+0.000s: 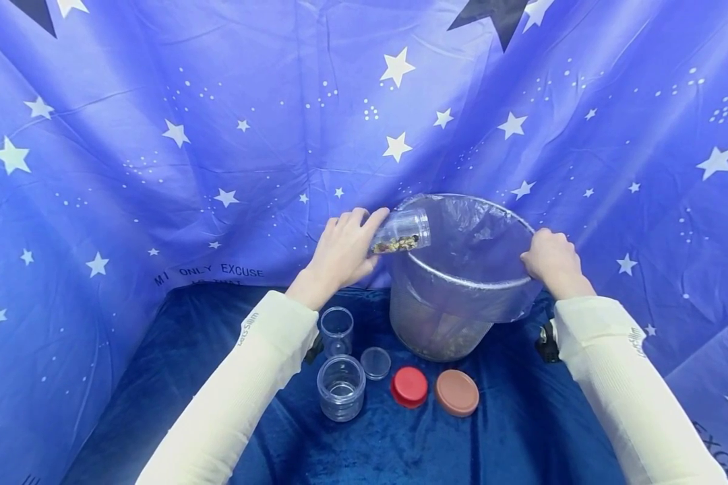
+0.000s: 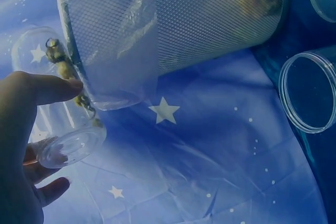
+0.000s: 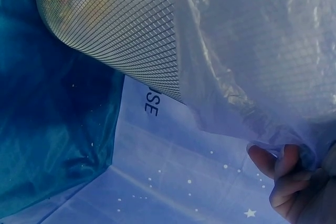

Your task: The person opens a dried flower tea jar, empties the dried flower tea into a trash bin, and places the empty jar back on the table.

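Note:
My left hand (image 1: 344, 248) grips a clear plastic jar (image 1: 405, 228), tipped on its side with its mouth over the left rim of a mesh wastebasket (image 1: 443, 330). Small brown and yellowish pieces (image 1: 396, 244) lie along the jar's lower wall; in the left wrist view the thumb presses against the jar beside them. A clear plastic bag (image 2: 115, 40) lines the wastebasket and folds down over its outside. At the right side of the rim my right hand (image 1: 555, 261) holds the rim and the bag's edge, its fingers curled there in the right wrist view.
On the dark blue cloth (image 1: 206, 377) stand two lidless clear jars, a taller one (image 1: 336, 330) behind a wider one (image 1: 341, 391). A clear lid (image 1: 375, 364), a red lid (image 1: 409, 386) and an orange-brown lid (image 1: 457, 393) lie before the wastebasket. A starry blue curtain (image 1: 267, 155) hangs behind.

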Tool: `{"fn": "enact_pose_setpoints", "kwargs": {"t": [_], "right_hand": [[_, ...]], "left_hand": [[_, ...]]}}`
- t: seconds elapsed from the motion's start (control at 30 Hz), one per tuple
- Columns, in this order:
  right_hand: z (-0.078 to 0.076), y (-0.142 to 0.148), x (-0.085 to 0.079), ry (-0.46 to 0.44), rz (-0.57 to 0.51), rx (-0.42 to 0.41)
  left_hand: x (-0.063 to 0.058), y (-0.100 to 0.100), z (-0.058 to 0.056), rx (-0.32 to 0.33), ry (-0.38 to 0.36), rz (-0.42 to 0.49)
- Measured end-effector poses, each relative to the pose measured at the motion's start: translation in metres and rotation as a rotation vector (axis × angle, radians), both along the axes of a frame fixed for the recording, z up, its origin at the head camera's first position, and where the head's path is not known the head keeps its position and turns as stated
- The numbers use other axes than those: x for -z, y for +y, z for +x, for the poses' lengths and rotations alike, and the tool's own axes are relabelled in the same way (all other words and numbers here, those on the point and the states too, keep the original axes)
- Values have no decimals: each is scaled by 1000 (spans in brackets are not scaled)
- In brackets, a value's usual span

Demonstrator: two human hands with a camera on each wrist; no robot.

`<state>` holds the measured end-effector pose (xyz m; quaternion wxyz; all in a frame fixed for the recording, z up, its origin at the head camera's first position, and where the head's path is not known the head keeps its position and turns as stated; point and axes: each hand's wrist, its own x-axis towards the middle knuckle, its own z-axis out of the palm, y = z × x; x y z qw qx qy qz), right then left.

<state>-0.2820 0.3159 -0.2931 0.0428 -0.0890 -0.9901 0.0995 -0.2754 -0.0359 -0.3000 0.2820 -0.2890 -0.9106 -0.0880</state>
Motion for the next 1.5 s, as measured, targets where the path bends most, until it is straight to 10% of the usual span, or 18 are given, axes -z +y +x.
{"fn": "enact_pose_setpoints", "kwargs": {"t": [0.37, 0.73, 1.5], "right_hand": [[-1, 1, 1, -14, -7, 8], [-1, 0, 2, -17, -10, 13], [0, -2, 0, -23, -10, 18]], "left_hand": [[0, 3, -5, 108, 100, 71], [-2, 11, -1, 61, 345, -107], [-3, 20, 3, 33, 370, -158]]}}
